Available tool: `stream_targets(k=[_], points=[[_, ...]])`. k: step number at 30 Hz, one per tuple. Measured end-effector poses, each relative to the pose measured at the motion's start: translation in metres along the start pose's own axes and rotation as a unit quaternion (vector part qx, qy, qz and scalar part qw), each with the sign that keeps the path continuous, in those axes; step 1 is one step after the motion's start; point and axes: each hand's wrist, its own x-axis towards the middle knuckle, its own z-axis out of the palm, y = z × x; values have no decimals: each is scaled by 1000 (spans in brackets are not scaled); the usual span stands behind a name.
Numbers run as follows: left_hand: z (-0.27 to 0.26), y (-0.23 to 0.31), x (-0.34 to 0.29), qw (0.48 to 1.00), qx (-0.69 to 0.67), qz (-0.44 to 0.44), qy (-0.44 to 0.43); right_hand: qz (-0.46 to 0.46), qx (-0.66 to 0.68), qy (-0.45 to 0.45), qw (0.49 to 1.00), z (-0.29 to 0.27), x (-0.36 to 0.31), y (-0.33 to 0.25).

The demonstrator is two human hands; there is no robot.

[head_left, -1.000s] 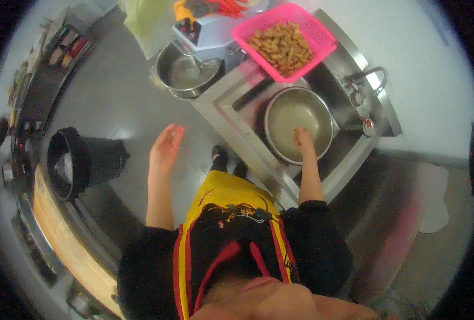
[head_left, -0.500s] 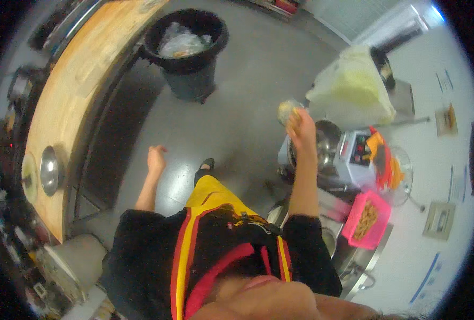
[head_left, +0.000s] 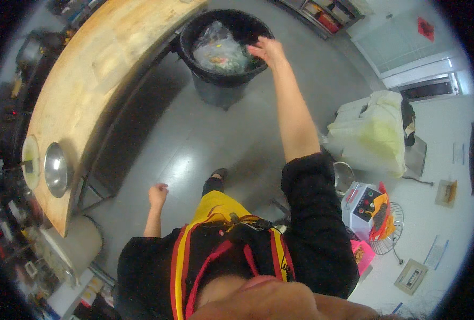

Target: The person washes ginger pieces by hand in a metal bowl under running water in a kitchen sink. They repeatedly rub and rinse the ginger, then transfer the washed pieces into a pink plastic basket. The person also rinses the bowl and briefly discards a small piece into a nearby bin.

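Note:
My right hand (head_left: 269,52) reaches out over the rim of a large black waste bin (head_left: 215,88). Its fingers are spread, and nothing shows in them. Inside the bin, to the left of that hand, lies a crumpled see-through plastic bag (head_left: 219,50) among other scraps. My left hand (head_left: 158,195) hangs low over the floor, away from any object. Its fingers are loosely curled in, with nothing visible in them.
A long wooden counter (head_left: 82,96) runs along the left, with a steel bowl (head_left: 56,169) near its edge. To the right are a pale plastic-covered bulk (head_left: 373,130), a grey machine with a control panel (head_left: 360,205) and a pink basket (head_left: 366,256). Grey floor (head_left: 194,138) lies between.
I have moved toward the bin. My right hand has swung forward from beside the machine to above the bin, and the yellowish plastic-wrapped lump it held has left its fingers.

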Motion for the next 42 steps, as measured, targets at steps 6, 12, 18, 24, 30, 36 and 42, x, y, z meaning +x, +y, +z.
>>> stream_targets(k=[6,12,18,24,30,36,42], points=[[7,31,22,999,21,42,-7,-21,146,22,989,-24,-49,-26],[20,47,33,992,61,96,-62,-401,71,94,909,0,-105,-113],[25,33,32,991,-18,59,-117,-386,-521,190,737,53,-17,-39],[19,76,31,935,-302,12,-186,-241,-533,149,797,-24,2,37],[46,121,69,855,-268,-45,-442,-111,-364,139,914,-187,-126,84],[109,154,108,852,338,335,-219,-142,-506,404,749,-330,-418,124],[152,178,102,880,184,382,-215,-10,-359,658,662,-402,-671,149]])
